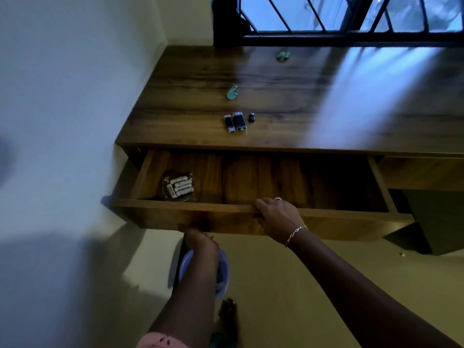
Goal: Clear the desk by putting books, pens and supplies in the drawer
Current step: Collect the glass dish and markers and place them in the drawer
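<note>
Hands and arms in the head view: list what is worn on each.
Right hand: a ring on one finger, a silver chain bracelet at the wrist, forearm unsleeved. Left hand: nothing worn shows; a pink sleeve with dark spots sits up the arm.

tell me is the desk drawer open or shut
Open: the drawer is pulled out, its inside showing, and the right hand grips its front edge.

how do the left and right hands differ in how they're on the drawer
The right hand sits on the top edge of the drawer front, fingers curled over it; the left hand is at its bottom edge, from below. The right hand's fingers show; the left hand's are mostly hidden, so its grip is unclear. The right wrist has a bracelet; the left shows none. Both are at the same panel.
</note>
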Demonstrator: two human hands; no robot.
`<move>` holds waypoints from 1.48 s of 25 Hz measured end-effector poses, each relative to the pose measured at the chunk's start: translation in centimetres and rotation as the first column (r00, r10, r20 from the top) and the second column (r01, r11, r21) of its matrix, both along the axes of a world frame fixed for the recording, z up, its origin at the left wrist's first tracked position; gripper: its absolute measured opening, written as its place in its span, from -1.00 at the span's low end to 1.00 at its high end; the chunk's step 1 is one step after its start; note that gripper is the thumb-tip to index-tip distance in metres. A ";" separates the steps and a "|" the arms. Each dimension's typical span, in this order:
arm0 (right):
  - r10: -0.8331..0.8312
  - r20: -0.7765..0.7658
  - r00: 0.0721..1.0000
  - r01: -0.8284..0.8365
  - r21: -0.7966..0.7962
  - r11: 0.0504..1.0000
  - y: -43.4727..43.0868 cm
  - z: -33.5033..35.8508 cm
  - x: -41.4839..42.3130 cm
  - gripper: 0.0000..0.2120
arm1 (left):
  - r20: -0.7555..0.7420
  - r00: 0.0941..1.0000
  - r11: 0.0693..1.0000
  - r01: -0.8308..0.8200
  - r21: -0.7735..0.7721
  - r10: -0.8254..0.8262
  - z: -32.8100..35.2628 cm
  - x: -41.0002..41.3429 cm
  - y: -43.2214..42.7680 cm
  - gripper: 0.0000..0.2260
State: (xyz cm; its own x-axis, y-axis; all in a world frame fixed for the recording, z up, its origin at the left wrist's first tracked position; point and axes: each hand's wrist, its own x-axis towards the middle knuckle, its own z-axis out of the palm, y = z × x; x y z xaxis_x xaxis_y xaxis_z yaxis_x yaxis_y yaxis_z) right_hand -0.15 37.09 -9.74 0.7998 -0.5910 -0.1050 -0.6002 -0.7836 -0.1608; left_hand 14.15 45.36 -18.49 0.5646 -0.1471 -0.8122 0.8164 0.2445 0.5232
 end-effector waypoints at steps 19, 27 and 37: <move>0.044 -0.105 0.994 -0.045 -0.011 0.999 5.9 0.8 -3.6 -0.71 | 0.156 -0.328 0.198 -0.097 0.975 -0.932 6.1 -6.6 5.9 -0.52; 0.064 -0.106 0.992 -0.066 -0.020 0.998 6.5 0.7 -4.2 -0.68 | 0.110 -0.265 0.149 -0.135 0.979 -0.958 7.3 -7.0 5.7 -0.59; 0.143 -0.124 0.982 -0.096 0.324 0.941 1.4 1.6 -0.8 -0.65 | 0.414 -0.360 0.403 0.109 0.909 -0.836 8.8 1.7 -2.1 -0.75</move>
State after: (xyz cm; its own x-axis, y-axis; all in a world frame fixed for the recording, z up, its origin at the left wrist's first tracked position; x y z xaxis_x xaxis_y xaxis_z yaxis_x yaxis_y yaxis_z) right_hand -0.92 38.44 -8.10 0.8250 -0.4094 -0.3895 -0.5401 -0.7740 -0.3304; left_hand 15.84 43.26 -9.68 0.5336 -0.8335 0.1433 -0.7517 -0.3898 0.5320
